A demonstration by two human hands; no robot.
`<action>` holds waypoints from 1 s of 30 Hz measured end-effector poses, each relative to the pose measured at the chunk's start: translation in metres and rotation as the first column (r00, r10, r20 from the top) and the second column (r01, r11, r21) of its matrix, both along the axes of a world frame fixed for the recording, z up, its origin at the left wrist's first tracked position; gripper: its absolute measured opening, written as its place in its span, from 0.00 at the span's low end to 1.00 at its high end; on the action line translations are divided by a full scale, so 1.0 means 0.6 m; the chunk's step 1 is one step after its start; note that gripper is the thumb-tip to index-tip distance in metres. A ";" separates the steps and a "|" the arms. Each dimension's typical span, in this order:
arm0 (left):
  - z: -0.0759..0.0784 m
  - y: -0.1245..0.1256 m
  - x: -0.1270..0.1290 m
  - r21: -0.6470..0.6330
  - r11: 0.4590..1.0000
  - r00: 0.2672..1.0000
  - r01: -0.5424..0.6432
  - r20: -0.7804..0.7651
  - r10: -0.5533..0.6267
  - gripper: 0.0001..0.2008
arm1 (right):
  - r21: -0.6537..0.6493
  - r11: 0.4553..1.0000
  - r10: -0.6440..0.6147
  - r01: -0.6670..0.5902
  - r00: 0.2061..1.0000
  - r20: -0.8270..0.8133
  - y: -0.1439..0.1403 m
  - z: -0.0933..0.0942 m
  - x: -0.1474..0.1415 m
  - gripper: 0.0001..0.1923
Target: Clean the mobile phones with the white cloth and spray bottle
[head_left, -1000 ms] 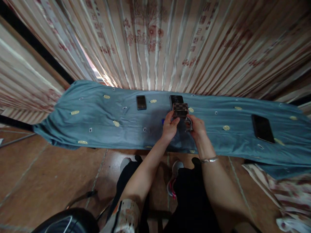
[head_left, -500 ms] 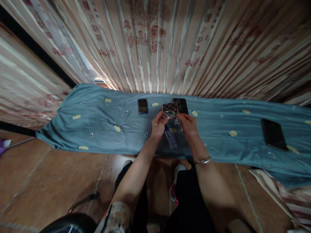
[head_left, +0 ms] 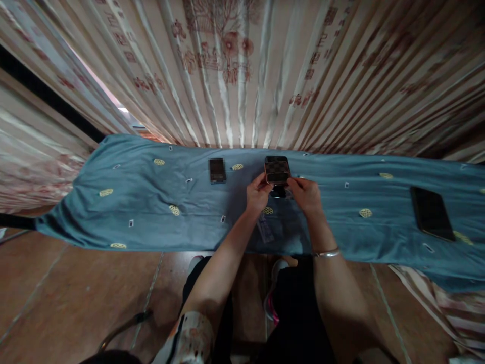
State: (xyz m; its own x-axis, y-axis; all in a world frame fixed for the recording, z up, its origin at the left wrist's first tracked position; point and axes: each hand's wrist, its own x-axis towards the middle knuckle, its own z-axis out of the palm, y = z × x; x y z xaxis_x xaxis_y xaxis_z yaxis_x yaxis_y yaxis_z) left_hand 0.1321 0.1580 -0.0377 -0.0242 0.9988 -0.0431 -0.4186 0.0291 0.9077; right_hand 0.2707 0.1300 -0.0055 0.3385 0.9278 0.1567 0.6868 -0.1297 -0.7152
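Between both hands, above the blue cloth, is a small flat rectangular case (head_left: 278, 172) with a dark checkered face and a copper-coloured rim. My left hand (head_left: 258, 195) pinches its lower left corner. At the lower right corner, the fingers of my right hand (head_left: 305, 194) are closed on it. A dark glossy piece (head_left: 279, 191) shows just below the case, partly hidden by the fingers; I cannot tell whether it is attached. A clear plastic packet (head_left: 265, 229) lies on the cloth beneath my left wrist.
The blue patterned cloth (head_left: 147, 202) covers a long narrow surface. A small dark rectangular item (head_left: 217, 170), blurred, lies to the left. At the right lies a black tablet-like slab (head_left: 432, 213). Pleated curtains (head_left: 235, 111) hang behind; a tiled floor (head_left: 113, 283) is in front.
My view has shifted slightly. Both hands have moved a little to the right with the case. It now covers much of the dark flat object that showed behind it.
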 end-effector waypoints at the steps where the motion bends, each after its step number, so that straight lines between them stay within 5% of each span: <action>1: 0.000 0.003 0.004 -0.007 1.000 1.000 -0.004 -0.018 0.004 0.15 | -0.005 1.000 0.003 -0.003 1.000 0.024 0.004 -0.001 0.005 0.16; 14: -0.015 0.056 0.014 0.143 0.989 0.890 -0.041 -0.446 0.101 0.20 | -0.092 0.995 0.062 -0.046 0.983 0.170 0.052 0.007 0.027 0.17; 22: -0.011 0.064 0.017 0.146 0.989 0.853 -0.019 -0.514 0.093 0.21 | -0.102 0.995 0.041 -0.018 0.972 0.231 0.059 0.006 0.021 0.17; 30: -0.006 0.017 -0.006 0.000 0.995 0.890 -0.097 -0.448 0.087 0.28 | 0.084 0.996 -0.051 0.039 0.988 0.149 0.044 0.021 0.026 0.18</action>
